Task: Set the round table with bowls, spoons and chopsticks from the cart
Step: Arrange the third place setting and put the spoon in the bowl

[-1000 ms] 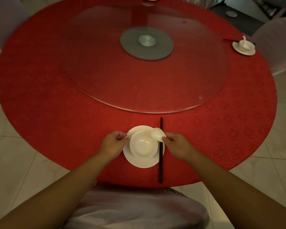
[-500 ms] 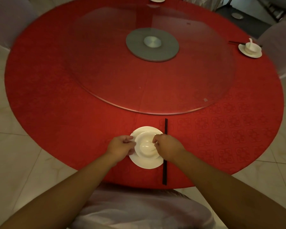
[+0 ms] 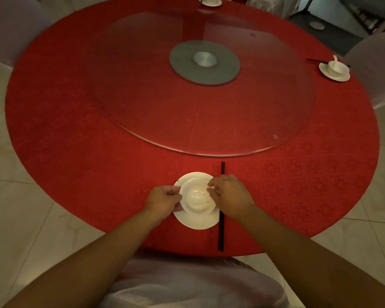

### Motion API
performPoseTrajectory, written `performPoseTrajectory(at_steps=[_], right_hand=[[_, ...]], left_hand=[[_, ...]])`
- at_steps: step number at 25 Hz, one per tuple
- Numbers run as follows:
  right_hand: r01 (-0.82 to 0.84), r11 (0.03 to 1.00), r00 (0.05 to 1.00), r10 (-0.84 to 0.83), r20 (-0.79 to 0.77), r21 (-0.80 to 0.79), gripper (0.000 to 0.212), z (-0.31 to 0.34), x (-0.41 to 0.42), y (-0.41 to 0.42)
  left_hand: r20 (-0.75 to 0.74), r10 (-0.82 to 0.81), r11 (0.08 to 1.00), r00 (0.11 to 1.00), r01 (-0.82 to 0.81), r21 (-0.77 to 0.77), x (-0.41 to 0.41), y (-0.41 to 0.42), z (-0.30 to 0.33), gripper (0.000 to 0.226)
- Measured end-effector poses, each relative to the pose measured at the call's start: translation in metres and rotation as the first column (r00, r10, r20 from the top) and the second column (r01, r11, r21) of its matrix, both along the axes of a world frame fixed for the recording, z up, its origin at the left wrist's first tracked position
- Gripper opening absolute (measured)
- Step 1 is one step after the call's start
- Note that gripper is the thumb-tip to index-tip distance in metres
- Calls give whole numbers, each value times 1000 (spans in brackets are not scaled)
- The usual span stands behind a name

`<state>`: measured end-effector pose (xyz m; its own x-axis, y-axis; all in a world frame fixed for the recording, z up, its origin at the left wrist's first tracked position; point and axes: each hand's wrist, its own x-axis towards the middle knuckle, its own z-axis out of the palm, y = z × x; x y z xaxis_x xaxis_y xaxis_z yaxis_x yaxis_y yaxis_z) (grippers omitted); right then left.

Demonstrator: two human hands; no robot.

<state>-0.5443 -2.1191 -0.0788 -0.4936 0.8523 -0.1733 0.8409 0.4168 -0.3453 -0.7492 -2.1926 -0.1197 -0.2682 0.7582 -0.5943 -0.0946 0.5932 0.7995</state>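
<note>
Nearest the camera, a chair back draped in pale cloth [image 3: 193, 285] stood against the edge of the round surface [image 3: 98, 152], with both forearms reaching over it. Just beyond, the near setting held a white saucer [image 3: 198, 223] with a bowl [image 3: 197, 207] on it. The left hand [image 3: 163, 201] rested at the bowl's left side, its fingers curled against the rim and steadying it. The right hand [image 3: 228, 196] hovered over the bowl's right rim, fingers bent close together; whether they pinched the spoon's handle or had just let go could not be told.

The spoon [image 3: 197, 197] lay with its scoop in the bowl. A second earlier the right hand had held it in the air beside the bowl, over the chopsticks [image 3: 221, 232]; half a second earlier it was going down into the bowl. So the spoon had been seated, and this place looked complete bar release. The chopsticks lay straight just beside the saucer on its right, unmoved across all frames, partly covered by the right hand.

Farther off sat the glass turntable [image 3: 142, 96] on its grey hub. At the far right a finished setting [image 3: 334, 68] waited, and another setting [image 3: 210, 0] showed at the far edge. The cart was not in view.
</note>
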Motion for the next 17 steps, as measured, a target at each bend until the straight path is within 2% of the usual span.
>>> performPoseTrajectory(at_steps=[1,3,5,8,11,15,17], right_hand=[[102,995,988,-101,-118,5,16,1,7,0],[366,928,881,-370,-295,-69,12,0,23,2],[500,854,810,-520,-271,-145,11,-5,38,2],[489,838,842,-526,-121,-241,11,-14,47,-4],[470,827,854,-514,-77,-308,7,-17,41,-12],[458,821,860,-506,-64,-341,34,-21,27,-23],[468,814,848,-523,-83,-345,38,-23,23,-27]], left_hand=[[1,4,1000,1000,-4,2,0,0,-1,28],[8,11,1000,1000,-11,2,-1,0,-3,27],[18,15,1000,1000,-15,2,-1,0,-3,25],[20,17,1000,1000,-17,1,-1,0,-3,23],[25,20,1000,999,-20,8,-1,0,-1,23],[27,21,1000,999,-22,2,-2,0,-3,23],[25,21,1000,999,-21,1,-3,0,-5,22]])
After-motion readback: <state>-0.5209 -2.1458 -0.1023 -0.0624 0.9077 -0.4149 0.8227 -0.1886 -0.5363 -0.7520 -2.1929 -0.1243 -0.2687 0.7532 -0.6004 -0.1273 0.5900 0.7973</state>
